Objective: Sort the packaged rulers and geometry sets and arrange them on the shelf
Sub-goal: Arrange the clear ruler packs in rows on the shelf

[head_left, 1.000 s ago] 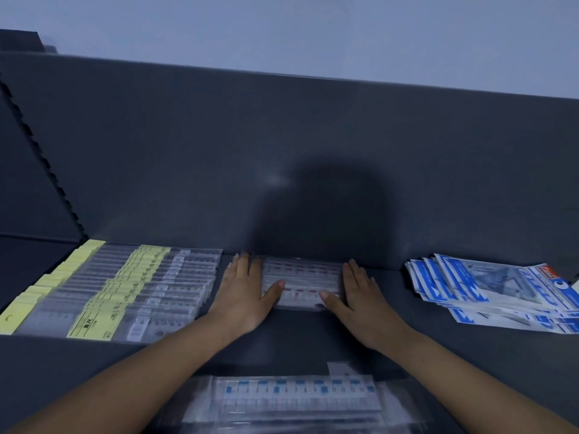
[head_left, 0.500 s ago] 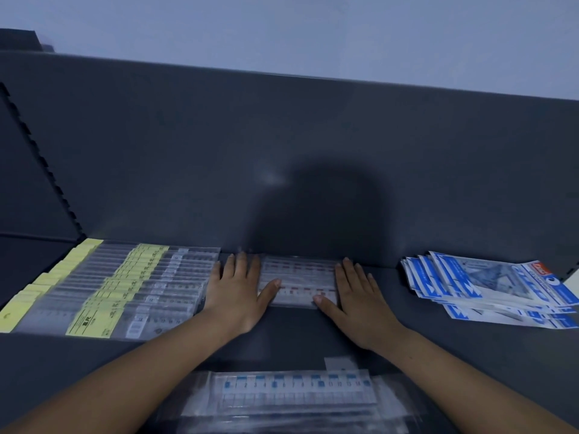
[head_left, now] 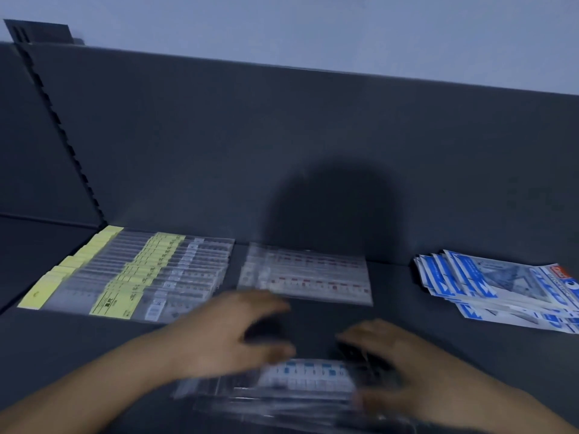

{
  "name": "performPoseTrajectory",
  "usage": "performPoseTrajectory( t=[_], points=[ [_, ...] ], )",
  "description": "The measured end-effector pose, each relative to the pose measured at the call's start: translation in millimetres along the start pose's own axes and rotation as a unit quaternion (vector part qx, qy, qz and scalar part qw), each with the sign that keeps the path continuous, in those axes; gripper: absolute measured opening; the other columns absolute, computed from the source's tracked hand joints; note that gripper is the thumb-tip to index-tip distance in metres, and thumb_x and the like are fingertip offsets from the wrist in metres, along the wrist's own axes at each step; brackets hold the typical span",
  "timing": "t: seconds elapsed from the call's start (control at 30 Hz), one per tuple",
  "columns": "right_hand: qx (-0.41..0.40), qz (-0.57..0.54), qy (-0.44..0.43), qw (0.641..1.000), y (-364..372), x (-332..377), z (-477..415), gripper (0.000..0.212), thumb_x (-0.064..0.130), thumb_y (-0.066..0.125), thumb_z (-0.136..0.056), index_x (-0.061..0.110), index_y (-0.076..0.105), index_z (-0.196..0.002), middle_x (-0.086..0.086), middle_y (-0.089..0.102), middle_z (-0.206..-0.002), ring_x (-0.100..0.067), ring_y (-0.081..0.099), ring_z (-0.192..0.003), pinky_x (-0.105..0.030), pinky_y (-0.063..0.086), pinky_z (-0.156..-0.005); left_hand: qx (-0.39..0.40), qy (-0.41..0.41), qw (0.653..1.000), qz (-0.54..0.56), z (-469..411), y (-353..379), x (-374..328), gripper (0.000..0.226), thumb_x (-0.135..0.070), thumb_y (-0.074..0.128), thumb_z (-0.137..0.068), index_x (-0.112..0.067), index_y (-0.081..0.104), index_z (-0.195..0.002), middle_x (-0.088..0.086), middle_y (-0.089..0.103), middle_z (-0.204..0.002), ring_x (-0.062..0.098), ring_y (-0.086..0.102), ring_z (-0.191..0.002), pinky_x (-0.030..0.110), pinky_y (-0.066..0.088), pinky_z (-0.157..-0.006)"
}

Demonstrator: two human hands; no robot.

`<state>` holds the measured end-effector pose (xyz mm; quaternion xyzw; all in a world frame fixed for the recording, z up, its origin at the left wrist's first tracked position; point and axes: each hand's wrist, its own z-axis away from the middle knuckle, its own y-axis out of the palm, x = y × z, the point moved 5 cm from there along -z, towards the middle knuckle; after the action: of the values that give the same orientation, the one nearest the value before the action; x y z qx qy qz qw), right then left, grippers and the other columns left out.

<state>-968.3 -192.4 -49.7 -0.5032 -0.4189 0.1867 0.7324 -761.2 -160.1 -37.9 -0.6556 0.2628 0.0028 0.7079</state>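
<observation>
A stack of clear ruler packs with red marks [head_left: 305,278] lies flat at the back middle of the dark shelf [head_left: 416,311], and no hand touches it. Nearer to me lies a pile of clear ruler packs with blue marks [head_left: 310,374]. My left hand [head_left: 232,336] is blurred over the pile's left end, fingers spread and loosely curved. Over the right end, my right hand [head_left: 388,364] is also blurred, and its grip is unclear. Yellow-labelled ruler packs [head_left: 141,274] are lined up at the left. Blue and white geometry set packs [head_left: 501,292] lie fanned at the right.
The shelf's dark back panel [head_left: 282,136] rises right behind the packs. A notched upright [head_left: 62,136] borders the shelf at the left. Bare shelf shows between the red-marked stack and the geometry sets.
Both hands have let go of the red-marked stack and pulled back toward me, onto the blue-marked pile. The red-marked stack stays against the back panel.
</observation>
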Motion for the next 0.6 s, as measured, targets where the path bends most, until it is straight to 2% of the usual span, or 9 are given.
performPoseTrajectory(
  t=[0.07, 0.13, 0.2, 0.27, 0.37, 0.43, 0.5, 0.57, 0.6],
  points=[
    [0.016, 0.098, -0.017, 0.995, 18, 2, 6, 0.072, 0.063, 0.058, -0.068, 0.032, 0.046, -0.132, 0.025, 0.042, -0.123, 0.015, 0.045, -0.107, 0.001, 0.034, -0.090, 0.067, 0.031, 0.996, -0.044, 14, 10, -16, 0.073, -0.079, 0.050, -0.068, -0.037, 0.045, -0.128, -0.021, 0.045, -0.120, -0.003, 0.043, -0.112, 0.022, 0.038, -0.097],
    [-0.006, 0.148, -0.032, 0.988, 26, 5, 5, 0.074, 0.069, 0.049, -0.063, 0.030, 0.048, -0.126, 0.020, 0.047, -0.114, 0.009, 0.049, -0.093, -0.003, 0.044, -0.076, 0.069, 0.060, 0.993, -0.072, 20, 19, -24, 0.062, -0.069, 0.056, -0.073, -0.036, 0.045, -0.124, -0.019, 0.041, -0.113, -0.001, 0.040, -0.108, 0.021, 0.038, -0.091],
    [-0.013, 0.135, -0.039, 0.990, 27, 8, 4, 0.072, 0.077, 0.040, -0.070, 0.030, 0.048, -0.125, 0.021, 0.048, -0.107, 0.009, 0.044, -0.087, -0.002, 0.043, -0.071, 0.051, 0.070, 0.994, -0.073, 22, 24, -25, 0.053, -0.060, 0.056, -0.079, -0.035, 0.045, -0.124, -0.017, 0.040, -0.111, -0.001, 0.039, -0.106, 0.019, 0.036, -0.086],
    [-0.022, 0.127, -0.041, 0.991, 19, 20, 7, 0.067, 0.077, 0.035, -0.075, 0.032, 0.050, -0.122, 0.021, 0.049, -0.101, 0.008, 0.044, -0.084, -0.003, 0.038, -0.074, 0.054, 0.065, 0.995, -0.057, 22, 26, -24, 0.049, -0.056, 0.058, -0.081, -0.033, 0.048, -0.123, -0.017, 0.041, -0.109, -0.001, 0.041, -0.106, 0.019, 0.037, -0.086],
    [-0.030, 0.121, -0.066, 0.990, 18, 22, 7, 0.056, 0.070, 0.041, -0.082, 0.032, 0.052, -0.121, 0.013, 0.049, -0.107, -0.001, 0.042, -0.098, -0.017, 0.028, -0.085, 0.091, 0.048, 0.995, -0.008, 18, 23, -19, 0.045, -0.055, 0.064, -0.077, -0.030, 0.058, -0.114, -0.015, 0.050, -0.103, -0.002, 0.048, -0.098, 0.023, 0.042, -0.085],
    [-0.038, 0.092, -0.088, 0.991, 18, 19, 6, 0.069, 0.080, 0.027, -0.076, 0.031, 0.058, -0.113, 0.012, 0.051, -0.104, -0.002, 0.042, -0.097, -0.020, 0.027, -0.086, 0.100, 0.031, 0.993, 0.062, 15, 17, -17, 0.036, -0.049, 0.065, -0.081, -0.026, 0.065, -0.108, -0.012, 0.060, -0.097, -0.001, 0.056, -0.090, 0.021, 0.044, -0.079],
    [-0.045, 0.038, -0.059, 0.997, 15, 11, 4, 0.075, 0.081, 0.016, -0.074, 0.029, 0.063, -0.101, 0.015, 0.053, -0.100, 0.003, 0.041, -0.094, -0.018, 0.030, -0.087, 0.103, 0.012, 0.986, 0.133, 12, 13, -15, 0.023, -0.038, 0.061, -0.088, -0.024, 0.069, -0.104, -0.012, 0.066, -0.087, -0.001, 0.059, -0.079, 0.017, 0.044, -0.069],
    [-0.050, -0.011, -0.047, 0.998, 12, 6, 2, 0.070, 0.079, 0.024, -0.077, 0.025, 0.065, -0.093, 0.017, 0.053, -0.096, 0.002, 0.044, -0.094, -0.017, 0.034, -0.087, 0.111, 0.001, 0.982, 0.150, 10, 12, -13, 0.018, -0.033, 0.057, -0.092, -0.025, 0.069, -0.102, -0.012, 0.066, -0.079, -0.001, 0.058, -0.071, 0.018, 0.044, -0.064],
    [-0.055, -0.039, -0.041, 0.997, 11, 4, 1, 0.066, 0.077, 0.030, -0.078, 0.023, 0.065, -0.090, 0.016, 0.053, -0.094, 0.000, 0.046, -0.094, -0.016, 0.036, -0.086, 0.120, -0.004, 0.981, 0.154, 9, 13, -12, 0.019, -0.032, 0.056, -0.093, -0.024, 0.068, -0.105, -0.010, 0.068, -0.084, 0.001, 0.060, -0.074, 0.022, 0.047, -0.068]
  ],
)
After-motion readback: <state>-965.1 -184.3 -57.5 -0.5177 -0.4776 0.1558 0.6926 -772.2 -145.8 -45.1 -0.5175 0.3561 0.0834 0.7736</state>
